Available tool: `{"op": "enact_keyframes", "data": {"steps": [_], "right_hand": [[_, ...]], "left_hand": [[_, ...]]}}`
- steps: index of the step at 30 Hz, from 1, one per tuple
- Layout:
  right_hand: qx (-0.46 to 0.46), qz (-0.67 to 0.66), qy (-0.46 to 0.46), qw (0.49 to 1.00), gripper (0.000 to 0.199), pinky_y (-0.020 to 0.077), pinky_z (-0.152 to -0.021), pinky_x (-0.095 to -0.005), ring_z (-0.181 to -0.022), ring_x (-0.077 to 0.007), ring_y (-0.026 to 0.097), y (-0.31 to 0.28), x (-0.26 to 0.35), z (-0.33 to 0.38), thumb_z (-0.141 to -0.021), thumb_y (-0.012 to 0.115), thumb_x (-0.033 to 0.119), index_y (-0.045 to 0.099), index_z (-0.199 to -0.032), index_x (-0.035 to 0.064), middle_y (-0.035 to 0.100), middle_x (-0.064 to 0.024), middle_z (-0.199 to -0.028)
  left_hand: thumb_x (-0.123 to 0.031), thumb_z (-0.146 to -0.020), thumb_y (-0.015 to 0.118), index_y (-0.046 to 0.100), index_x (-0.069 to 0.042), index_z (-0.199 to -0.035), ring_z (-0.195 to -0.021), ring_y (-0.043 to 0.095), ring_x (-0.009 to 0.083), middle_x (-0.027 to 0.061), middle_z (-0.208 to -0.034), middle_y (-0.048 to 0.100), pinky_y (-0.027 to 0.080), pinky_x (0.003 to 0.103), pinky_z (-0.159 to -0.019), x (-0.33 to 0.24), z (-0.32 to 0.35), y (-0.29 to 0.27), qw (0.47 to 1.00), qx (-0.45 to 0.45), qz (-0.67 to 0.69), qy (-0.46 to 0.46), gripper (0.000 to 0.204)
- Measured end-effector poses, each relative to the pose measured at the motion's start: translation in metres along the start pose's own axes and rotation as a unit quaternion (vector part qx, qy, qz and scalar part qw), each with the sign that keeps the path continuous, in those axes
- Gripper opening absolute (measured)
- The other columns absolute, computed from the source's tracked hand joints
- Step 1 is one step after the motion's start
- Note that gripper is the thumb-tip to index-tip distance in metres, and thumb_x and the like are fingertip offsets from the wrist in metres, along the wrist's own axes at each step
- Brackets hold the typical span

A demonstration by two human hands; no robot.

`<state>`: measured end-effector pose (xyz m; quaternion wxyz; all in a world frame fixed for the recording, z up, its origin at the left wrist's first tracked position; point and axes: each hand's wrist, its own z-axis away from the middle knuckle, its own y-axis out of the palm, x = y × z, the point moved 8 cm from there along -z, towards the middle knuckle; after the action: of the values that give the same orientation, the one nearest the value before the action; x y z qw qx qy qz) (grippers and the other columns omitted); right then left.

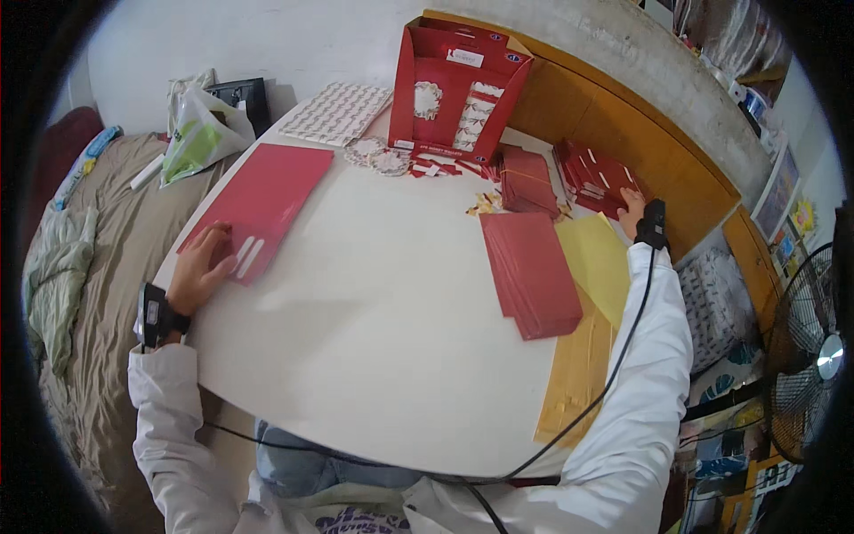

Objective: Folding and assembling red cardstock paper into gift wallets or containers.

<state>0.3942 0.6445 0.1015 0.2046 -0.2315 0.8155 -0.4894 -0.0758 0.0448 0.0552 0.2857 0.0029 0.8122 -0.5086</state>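
My left hand (203, 269) lies on the near left edge of a long red sheet (274, 189), thumb apart from the bent fingers and close to two white strips. At the far right, my right hand (631, 211) touches the end of a pile of dark red folded card wallets (594, 175), its fingers reaching over the edge and the thumb apart. Between the arms, nearer the right one, lies a fanned stack of red cards (534, 278). It partly covers a yellow sheet (598, 258) and a gold sheet (576, 369).
A red display box (452, 111) stands upright at the back. Before it lie round lacy cutouts (378, 157), a banded red bundle (527, 181) and gold bows (485, 205). A patterned sheet (338, 113) sits at the back left. A fan (805, 356) stands right of the table.
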Motion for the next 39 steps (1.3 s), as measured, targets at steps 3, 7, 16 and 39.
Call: {"op": "enact_keyframes", "data": {"steps": [3,7,16,39], "right_hand": [[0.018,0.025,-0.013,0.999,0.057,0.0306,-0.112,-0.0414,-0.126,-0.0376,0.048,0.021,-0.013,-0.017,-0.077,0.061,0.006,0.051,-0.133,0.0005,0.052,-0.0186,-0.136],[-0.003,0.030,-0.048,0.998,0.055,0.0323,-0.111,-0.0430,-0.127,-0.0308,0.049,0.044,-0.047,-0.024,-0.077,0.060,0.005,0.053,-0.131,0.0017,0.055,-0.0168,-0.133],[-0.042,0.067,0.019,0.997,0.041,0.0502,-0.089,-0.0432,-0.104,-0.0340,0.061,0.007,0.012,-0.013,-0.080,0.062,0.008,0.062,-0.121,0.0100,0.063,-0.0170,-0.110],[0.000,0.015,0.079,0.997,0.027,0.0544,-0.078,-0.0447,-0.092,-0.0320,0.067,-0.003,0.003,-0.028,-0.083,0.060,0.022,0.062,-0.108,0.0089,0.068,-0.0137,-0.100]], "left_hand": [[-0.026,-0.082,0.063,0.053,0.001,-0.110,-0.125,0.047,0.0374,0.0190,-0.132,0.051,0.037,0.041,-0.102,0.002,-0.003,0.003,1.000,-0.010,0.002,-0.010,0.040],[-0.028,-0.082,0.061,0.053,0.001,-0.113,-0.134,0.038,0.0370,0.0182,-0.138,0.046,0.029,0.044,-0.109,0.009,-0.012,0.015,0.998,-0.027,-0.037,0.032,0.043],[-0.030,-0.088,0.051,0.049,0.000,-0.127,-0.141,0.027,0.0362,0.0186,-0.144,0.040,0.019,0.047,-0.114,0.000,-0.006,0.005,0.991,-0.028,-0.127,0.041,0.049],[-0.027,-0.091,0.051,0.048,-0.002,-0.132,-0.142,0.025,0.0359,0.0187,-0.147,0.037,0.020,0.044,-0.114,0.002,-0.003,0.006,0.994,-0.030,-0.100,0.031,0.048]]}}
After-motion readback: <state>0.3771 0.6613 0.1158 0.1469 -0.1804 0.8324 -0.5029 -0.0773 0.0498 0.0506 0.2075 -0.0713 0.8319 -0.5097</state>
